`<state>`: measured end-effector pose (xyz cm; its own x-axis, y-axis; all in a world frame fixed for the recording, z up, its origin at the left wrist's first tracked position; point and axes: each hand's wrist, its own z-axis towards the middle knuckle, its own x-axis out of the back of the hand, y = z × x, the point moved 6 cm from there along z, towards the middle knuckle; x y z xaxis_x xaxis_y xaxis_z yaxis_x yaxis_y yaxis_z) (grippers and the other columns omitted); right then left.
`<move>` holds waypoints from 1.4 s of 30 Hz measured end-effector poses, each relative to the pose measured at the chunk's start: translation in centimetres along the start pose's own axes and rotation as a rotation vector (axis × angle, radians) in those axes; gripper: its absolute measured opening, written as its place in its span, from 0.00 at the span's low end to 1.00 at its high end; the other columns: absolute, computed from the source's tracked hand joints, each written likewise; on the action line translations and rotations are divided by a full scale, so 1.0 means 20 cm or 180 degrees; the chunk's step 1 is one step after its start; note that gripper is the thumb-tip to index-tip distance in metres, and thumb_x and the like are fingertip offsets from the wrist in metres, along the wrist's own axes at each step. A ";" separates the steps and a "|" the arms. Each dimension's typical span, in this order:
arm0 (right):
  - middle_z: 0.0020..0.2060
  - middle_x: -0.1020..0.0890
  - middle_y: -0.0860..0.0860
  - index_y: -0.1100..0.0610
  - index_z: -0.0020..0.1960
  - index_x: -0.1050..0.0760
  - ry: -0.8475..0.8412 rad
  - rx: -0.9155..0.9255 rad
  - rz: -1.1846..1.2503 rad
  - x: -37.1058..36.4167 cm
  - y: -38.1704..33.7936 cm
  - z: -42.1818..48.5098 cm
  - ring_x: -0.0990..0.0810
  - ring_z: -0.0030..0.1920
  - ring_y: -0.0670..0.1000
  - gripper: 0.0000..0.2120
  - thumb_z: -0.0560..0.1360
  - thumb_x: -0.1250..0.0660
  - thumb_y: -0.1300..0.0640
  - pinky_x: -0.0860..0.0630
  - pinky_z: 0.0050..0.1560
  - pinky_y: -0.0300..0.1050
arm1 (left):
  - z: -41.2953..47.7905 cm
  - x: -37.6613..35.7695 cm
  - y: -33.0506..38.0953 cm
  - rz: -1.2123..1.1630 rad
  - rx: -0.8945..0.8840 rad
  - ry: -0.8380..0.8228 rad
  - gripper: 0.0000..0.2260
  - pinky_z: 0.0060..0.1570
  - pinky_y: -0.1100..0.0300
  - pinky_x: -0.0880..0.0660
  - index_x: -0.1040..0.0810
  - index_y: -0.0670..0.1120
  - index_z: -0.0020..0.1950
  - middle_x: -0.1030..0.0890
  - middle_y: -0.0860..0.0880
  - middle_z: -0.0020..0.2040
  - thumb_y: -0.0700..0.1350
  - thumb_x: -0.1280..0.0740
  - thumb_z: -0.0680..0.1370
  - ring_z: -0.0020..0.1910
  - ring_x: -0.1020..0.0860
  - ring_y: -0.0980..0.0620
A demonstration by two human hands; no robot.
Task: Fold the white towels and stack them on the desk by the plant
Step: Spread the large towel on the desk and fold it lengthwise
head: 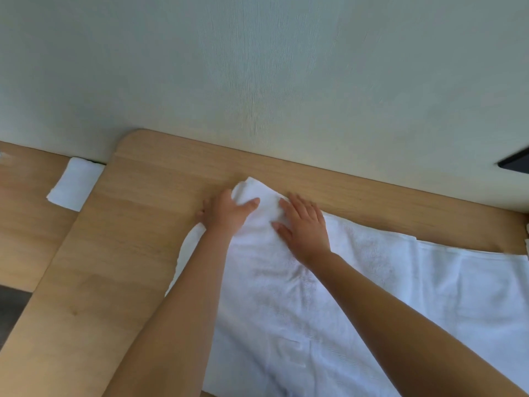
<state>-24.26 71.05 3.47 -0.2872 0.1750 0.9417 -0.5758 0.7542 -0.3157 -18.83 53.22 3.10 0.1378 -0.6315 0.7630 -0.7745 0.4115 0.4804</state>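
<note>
White towel (286,305) lies beneath left hand (229,214), right hand (305,227).

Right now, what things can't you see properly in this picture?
Head view only:
- The towel runs off the bottom and right edges, so its full size is unknown.
- The dark thing at the right edge is cut off; I cannot name it.
- The left hand hides its own fingertips, so its grip on the towel is unclear.
- No plant is in the frame.

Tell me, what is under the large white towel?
The wooden desk, visible around the towel. Anything else beneath the cloth is covered and cannot be seen.
</note>
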 end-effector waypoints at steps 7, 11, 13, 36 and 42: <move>0.74 0.36 0.50 0.54 0.74 0.36 0.0252 -0.0107 0.0072 0.08 0.11 -0.07 0.43 0.76 0.52 0.31 0.78 0.58 0.40 0.56 0.75 0.48 | -0.06 0.07 0.15 -0.0211 -0.0856 0.0339 0.20 0.43 0.57 0.34 0.32 0.46 0.62 0.24 0.49 0.47 0.57 0.35 0.77 0.50 0.23 0.43; 0.73 0.34 0.51 0.51 0.75 0.38 0.0231 -0.0290 -0.0408 0.09 0.29 -0.16 0.39 0.74 0.52 0.28 0.80 0.57 0.42 0.50 0.75 0.49 | -0.07 0.17 0.10 0.0169 -0.0933 0.0928 0.20 0.42 0.57 0.36 0.30 0.45 0.62 0.22 0.46 0.45 0.58 0.38 0.79 0.46 0.23 0.40; 0.68 0.28 0.51 0.51 0.73 0.34 0.0300 -0.0303 -0.0559 0.11 0.34 -0.17 0.31 0.68 0.53 0.26 0.80 0.54 0.43 0.41 0.69 0.50 | -0.07 0.17 0.06 0.0256 -0.0970 0.1063 0.20 0.40 0.56 0.35 0.29 0.44 0.61 0.24 0.46 0.40 0.58 0.38 0.78 0.42 0.23 0.39; 0.74 0.35 0.54 0.56 0.72 0.33 0.0631 -0.0057 0.0650 -0.02 0.09 -0.81 0.41 0.76 0.53 0.21 0.81 0.49 0.54 0.48 0.76 0.50 | -0.90 -0.53 -0.08 0.1487 -0.1946 0.0514 0.23 0.72 0.37 0.52 0.37 0.55 0.75 0.41 0.44 0.77 0.58 0.50 0.80 0.76 0.44 0.42; 0.78 0.52 0.51 0.48 0.78 0.51 0.0099 -0.0316 -0.0211 -0.13 0.12 -1.00 0.58 0.77 0.50 0.25 0.82 0.57 0.45 0.59 0.75 0.52 | -0.83 -0.50 -0.03 0.1391 -0.1894 0.0017 0.27 0.73 0.42 0.60 0.42 0.56 0.77 0.48 0.46 0.79 0.59 0.57 0.78 0.78 0.52 0.45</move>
<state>-9.50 85.04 2.53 -0.2263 0.1412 0.9638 -0.5135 0.8235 -0.2412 -9.51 70.33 2.36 -0.1025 -0.3256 0.9399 -0.2937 0.9127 0.2842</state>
